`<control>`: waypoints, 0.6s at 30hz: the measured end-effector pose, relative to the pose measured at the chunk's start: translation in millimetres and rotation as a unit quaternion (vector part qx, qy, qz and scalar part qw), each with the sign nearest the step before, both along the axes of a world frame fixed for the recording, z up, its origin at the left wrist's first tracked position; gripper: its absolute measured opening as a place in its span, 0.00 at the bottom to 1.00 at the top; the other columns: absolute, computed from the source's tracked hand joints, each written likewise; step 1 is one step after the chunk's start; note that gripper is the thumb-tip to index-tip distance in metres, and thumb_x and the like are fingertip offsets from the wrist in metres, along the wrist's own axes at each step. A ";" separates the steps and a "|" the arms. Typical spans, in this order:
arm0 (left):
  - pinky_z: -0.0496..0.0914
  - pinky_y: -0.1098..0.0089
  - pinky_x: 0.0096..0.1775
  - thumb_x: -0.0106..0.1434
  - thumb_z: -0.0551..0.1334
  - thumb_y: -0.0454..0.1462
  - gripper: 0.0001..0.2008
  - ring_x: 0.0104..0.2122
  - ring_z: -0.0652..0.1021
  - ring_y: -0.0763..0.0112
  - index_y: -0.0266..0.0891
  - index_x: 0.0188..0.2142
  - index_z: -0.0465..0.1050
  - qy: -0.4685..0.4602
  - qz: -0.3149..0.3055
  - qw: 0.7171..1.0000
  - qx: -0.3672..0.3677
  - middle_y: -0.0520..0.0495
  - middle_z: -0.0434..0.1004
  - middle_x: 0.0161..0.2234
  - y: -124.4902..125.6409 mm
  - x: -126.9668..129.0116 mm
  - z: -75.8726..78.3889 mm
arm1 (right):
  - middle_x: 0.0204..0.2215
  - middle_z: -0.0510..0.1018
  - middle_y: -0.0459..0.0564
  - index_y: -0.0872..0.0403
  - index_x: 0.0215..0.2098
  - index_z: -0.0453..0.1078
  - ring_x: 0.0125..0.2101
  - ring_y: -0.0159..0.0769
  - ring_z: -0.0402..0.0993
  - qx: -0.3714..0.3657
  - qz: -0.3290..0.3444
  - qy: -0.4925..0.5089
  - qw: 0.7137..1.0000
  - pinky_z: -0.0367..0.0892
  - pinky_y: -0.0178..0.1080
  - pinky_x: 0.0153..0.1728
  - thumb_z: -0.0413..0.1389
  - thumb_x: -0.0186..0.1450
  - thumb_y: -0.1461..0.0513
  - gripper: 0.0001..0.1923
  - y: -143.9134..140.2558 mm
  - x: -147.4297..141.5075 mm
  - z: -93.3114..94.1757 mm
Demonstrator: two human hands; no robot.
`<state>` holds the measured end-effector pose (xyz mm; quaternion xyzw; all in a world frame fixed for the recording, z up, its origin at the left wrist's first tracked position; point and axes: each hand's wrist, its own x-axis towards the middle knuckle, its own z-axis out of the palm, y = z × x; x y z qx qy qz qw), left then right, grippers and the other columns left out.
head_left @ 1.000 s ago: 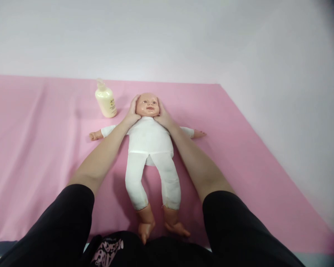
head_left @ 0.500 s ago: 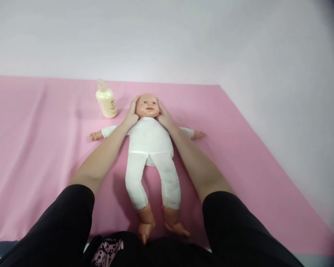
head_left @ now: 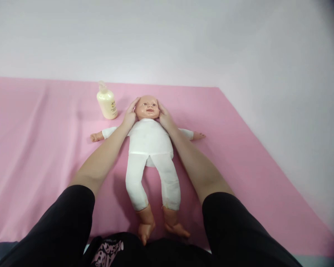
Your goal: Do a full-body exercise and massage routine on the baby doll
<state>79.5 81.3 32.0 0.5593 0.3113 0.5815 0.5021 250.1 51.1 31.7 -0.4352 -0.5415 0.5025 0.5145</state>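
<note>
A baby doll [head_left: 150,138] in a white top and trousers lies on its back, feet towards me and arms stretched out to both sides. My left hand [head_left: 130,112] cups the left side of its bare head, fingers pointing away from me. On the opposite side, my right hand [head_left: 164,113] is pressed along the head in the same way. Between them the two hands hold the head, thumbs low near the doll's neck and jaw. Parts of the doll's upper arms are hidden beneath my forearms.
A pump bottle [head_left: 107,105] of pale yellow liquid stands left of the doll's head. Under everything spreads a pink sheet [head_left: 231,148], creased on the left. Its far and right edges meet a pale surface [head_left: 278,81].
My hands remain at the sides of the doll's head, with the thumbs drawn slightly back from its jaw. The whole view has shifted very slightly; the doll and bottle stay in place.
</note>
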 end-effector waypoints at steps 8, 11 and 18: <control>0.56 0.47 0.72 0.57 0.64 0.39 0.36 0.73 0.60 0.44 0.37 0.65 0.67 -0.017 0.009 1.000 -0.003 0.40 0.65 0.70 -1.2 -11.6 -10.2 | 0.74 0.60 0.43 0.45 0.78 0.43 0.69 0.44 0.65 0.022 -0.010 -0.083 0.996 0.65 0.51 0.69 0.42 0.71 0.40 0.43 10.0 4.1 -4.5; 0.58 0.48 0.71 0.59 0.63 0.42 0.34 0.72 0.62 0.46 0.38 0.64 0.67 -0.009 0.020 1.000 0.006 0.40 0.65 0.70 -2.3 -12.1 -9.7 | 0.73 0.61 0.44 0.45 0.78 0.43 0.69 0.45 0.65 0.014 -0.014 -0.085 0.996 0.65 0.52 0.69 0.41 0.70 0.37 0.44 10.3 5.0 -4.1; 0.54 0.55 0.73 0.62 0.64 0.60 0.40 0.72 0.61 0.52 0.41 0.66 0.65 0.075 0.069 0.992 0.069 0.38 0.61 0.71 -5.1 -13.7 -13.3 | 0.75 0.56 0.42 0.45 0.77 0.47 0.75 0.39 0.52 0.048 -0.025 -0.107 0.993 0.57 0.51 0.73 0.35 0.70 0.33 0.45 3.6 7.2 -1.8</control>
